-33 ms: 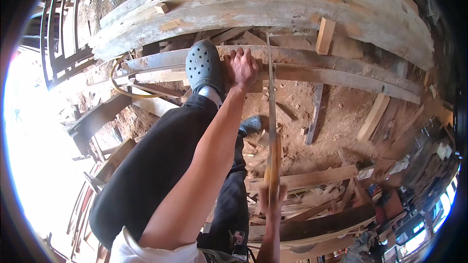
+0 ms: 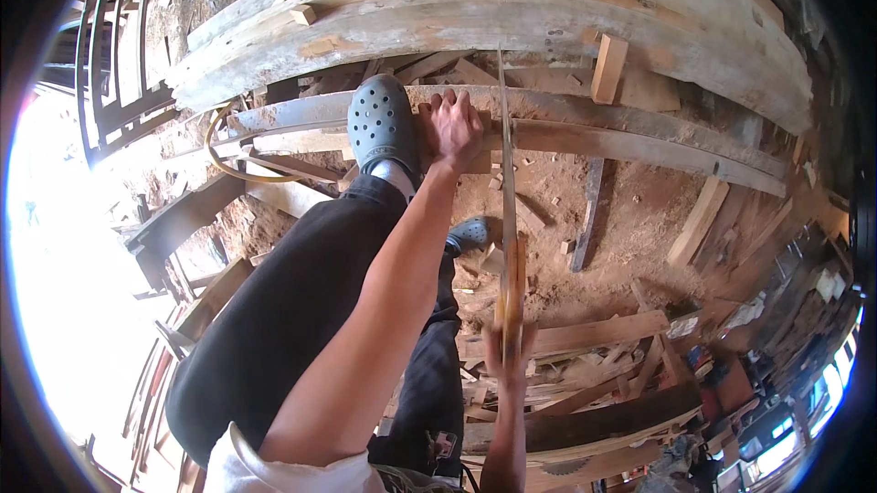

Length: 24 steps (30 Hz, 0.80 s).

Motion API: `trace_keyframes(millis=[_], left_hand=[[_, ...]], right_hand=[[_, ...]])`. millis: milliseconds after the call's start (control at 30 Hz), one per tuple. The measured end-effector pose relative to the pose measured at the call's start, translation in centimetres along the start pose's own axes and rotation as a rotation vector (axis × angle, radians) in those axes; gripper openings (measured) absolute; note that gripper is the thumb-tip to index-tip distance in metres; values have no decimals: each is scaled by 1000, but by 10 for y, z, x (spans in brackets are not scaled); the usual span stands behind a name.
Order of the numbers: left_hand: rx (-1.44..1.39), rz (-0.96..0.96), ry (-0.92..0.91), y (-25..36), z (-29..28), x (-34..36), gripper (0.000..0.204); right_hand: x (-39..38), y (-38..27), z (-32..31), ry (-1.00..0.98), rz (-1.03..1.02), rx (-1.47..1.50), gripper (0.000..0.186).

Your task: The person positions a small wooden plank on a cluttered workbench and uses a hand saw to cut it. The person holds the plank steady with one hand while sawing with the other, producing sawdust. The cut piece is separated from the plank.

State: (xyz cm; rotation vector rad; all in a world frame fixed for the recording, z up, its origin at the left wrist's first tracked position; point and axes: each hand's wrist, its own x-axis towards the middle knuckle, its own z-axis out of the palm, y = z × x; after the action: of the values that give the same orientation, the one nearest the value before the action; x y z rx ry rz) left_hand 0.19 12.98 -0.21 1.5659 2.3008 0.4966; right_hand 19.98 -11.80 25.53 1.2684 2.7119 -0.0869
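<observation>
My right hand (image 2: 508,360), blurred by motion, is closed round the wooden handle of a handsaw (image 2: 510,210). The saw's long thin blade points away from me and crosses a narrow wooden board (image 2: 621,143). Just left of the blade, my left hand (image 2: 455,130) presses down on the board with its fingers curled over it. A grey clog (image 2: 377,120) on my left foot rests on the board beside that hand. My other clog (image 2: 470,233) is on the ground below.
Large weathered planks (image 2: 493,13) lie across the far side. A small upright block (image 2: 609,68) leans against them. Offcuts and sawdust cover the earth floor (image 2: 630,228). A yellow hose (image 2: 219,159) curls at left, and more timber (image 2: 575,333) lies near my right arm.
My right hand and the handsaw have moved forward, away from me, so the blade reaches farther past the board. My left hand and foot keep their places.
</observation>
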Motion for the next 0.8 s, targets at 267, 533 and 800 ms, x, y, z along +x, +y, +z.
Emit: trace_keyframes(millis=[267, 533, 800], left_hand=[[-19, 15, -6, -1, -7, 12, 19], [-14, 75, -99, 2, -16, 0, 22], [22, 121, -28, -1, -15, 0, 19]], right_hand=[[-38, -14, -25, -113, 1027, 1339, 34], [-19, -6, 30, -27, 784, 1231, 22], [-35, -28, -34, 123, 622, 1074, 25]])
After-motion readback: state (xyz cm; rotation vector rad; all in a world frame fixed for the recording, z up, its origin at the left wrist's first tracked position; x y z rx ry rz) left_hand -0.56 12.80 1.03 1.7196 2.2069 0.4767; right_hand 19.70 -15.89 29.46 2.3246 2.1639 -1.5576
